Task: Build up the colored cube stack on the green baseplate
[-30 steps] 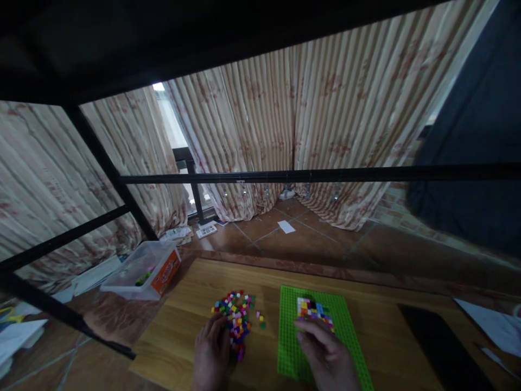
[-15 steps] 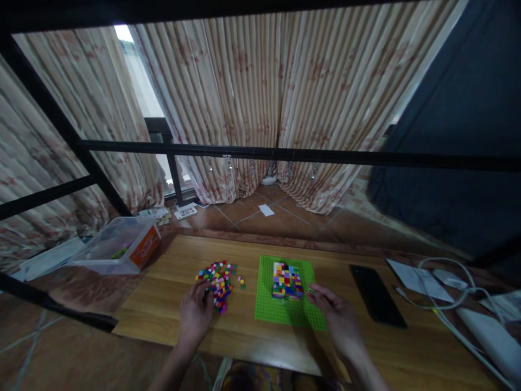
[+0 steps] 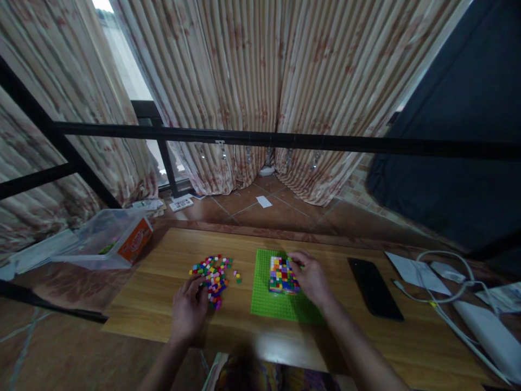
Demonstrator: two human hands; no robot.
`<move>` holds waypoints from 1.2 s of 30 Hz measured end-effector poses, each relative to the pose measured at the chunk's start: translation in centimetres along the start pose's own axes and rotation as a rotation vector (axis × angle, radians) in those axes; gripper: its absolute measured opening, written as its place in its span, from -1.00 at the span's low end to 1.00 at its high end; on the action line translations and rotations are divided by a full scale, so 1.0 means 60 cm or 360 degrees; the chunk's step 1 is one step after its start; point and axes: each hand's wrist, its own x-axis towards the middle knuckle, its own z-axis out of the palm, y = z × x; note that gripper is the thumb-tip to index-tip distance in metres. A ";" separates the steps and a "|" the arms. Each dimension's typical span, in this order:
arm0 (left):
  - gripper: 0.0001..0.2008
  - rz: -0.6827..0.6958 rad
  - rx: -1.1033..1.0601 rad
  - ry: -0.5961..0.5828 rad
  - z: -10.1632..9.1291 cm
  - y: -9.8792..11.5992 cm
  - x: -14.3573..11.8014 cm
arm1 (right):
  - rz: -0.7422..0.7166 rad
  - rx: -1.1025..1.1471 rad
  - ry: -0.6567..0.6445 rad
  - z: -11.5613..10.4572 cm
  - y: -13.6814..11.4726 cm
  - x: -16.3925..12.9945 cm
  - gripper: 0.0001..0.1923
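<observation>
- Many small plastic bricks (image 3: 212,270), cube-shaped and mixed in colour, lay heaped loose on the table (image 3: 163,282), left of the baseplate.
- Baseplate (image 3: 271,297): green, flat, studded, rectangular, lying mid-table.
- Mosaic (image 3: 280,274): a block of coloured bricks pressed onto the baseplate's far half.
- Left hand (image 3: 188,307): palm down, fingers loosely curled, fingertips touching the near edge of the pile; whether it gripped a brick could not be told.
- Right hand (image 3: 311,277): reached across the baseplate, fingertips bent onto the mosaic's far right corner; any brick pinched there was hidden.
- Phone (image 3: 374,288): black, glossy, flat, right of the baseplate.
- Papers (image 3: 411,270) and a white cable (image 3: 443,271) lay at the far right.
- Box (image 3: 108,245): clear plastic with an orange label, just off the table's left corner.
- Table: pale wood grain, smooth.
- Room: terracotta tile floor (image 3: 293,214), ribbed floral curtains (image 3: 264,81), a black bar (image 3: 285,142) crossing the view.
</observation>
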 end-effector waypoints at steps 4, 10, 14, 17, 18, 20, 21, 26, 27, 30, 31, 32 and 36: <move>-0.74 -0.0042 -0.0001 -0.0029 -0.001 0.002 0.001 | -0.0050 -0.0030 -0.0151 0.002 0.012 0.021 -0.66; -0.71 -0.0078 0.0053 -0.0073 -0.005 0.012 0.004 | -0.0052 0.0003 -0.0282 0.004 0.021 0.035 -0.66; -0.71 -0.0076 0.0090 -0.0081 -0.009 0.017 0.006 | -0.0055 0.0035 -0.0320 0.007 0.019 0.036 -0.67; -0.70 -0.0070 0.0088 -0.0086 -0.010 0.018 0.006 | -0.0021 0.0066 -0.0339 0.008 0.017 0.039 -0.67; -0.70 -0.0073 0.0086 -0.0086 -0.010 0.017 0.005 | -0.0005 0.0079 -0.0344 0.008 0.017 0.040 -0.67; -0.70 -0.0086 0.0089 -0.0096 -0.008 0.015 0.005 | 0.0018 0.0114 -0.0349 0.008 0.017 0.042 -0.67; -0.69 -0.0092 0.0092 -0.0104 -0.007 0.014 0.004 | 0.0026 0.0140 -0.0343 0.007 0.017 0.042 -0.67; -0.70 -0.0114 0.0101 -0.0109 -0.003 0.010 0.002 | 0.0126 0.0244 -0.0321 0.003 0.019 0.042 -0.78; -0.70 -0.0117 0.0099 -0.0109 -0.002 0.010 0.002 | 0.0149 0.0267 -0.0319 0.004 0.020 0.042 -0.79; -0.69 -0.0113 0.0092 -0.0109 -0.004 0.014 0.002 | 0.0233 0.0393 -0.0294 0.007 0.028 0.042 -0.77; -0.69 -0.0110 0.0093 -0.0104 -0.005 0.015 0.002 | 0.0276 0.0450 -0.0286 0.009 0.031 0.043 -0.74; -0.69 -0.0108 0.0095 -0.0100 -0.005 0.017 0.002 | 0.0326 0.0509 -0.0284 0.011 0.034 0.043 -0.71; -0.69 -0.0115 0.0110 -0.0101 -0.007 0.020 0.003 | 0.0561 0.0743 -0.0334 0.012 0.040 0.045 -0.63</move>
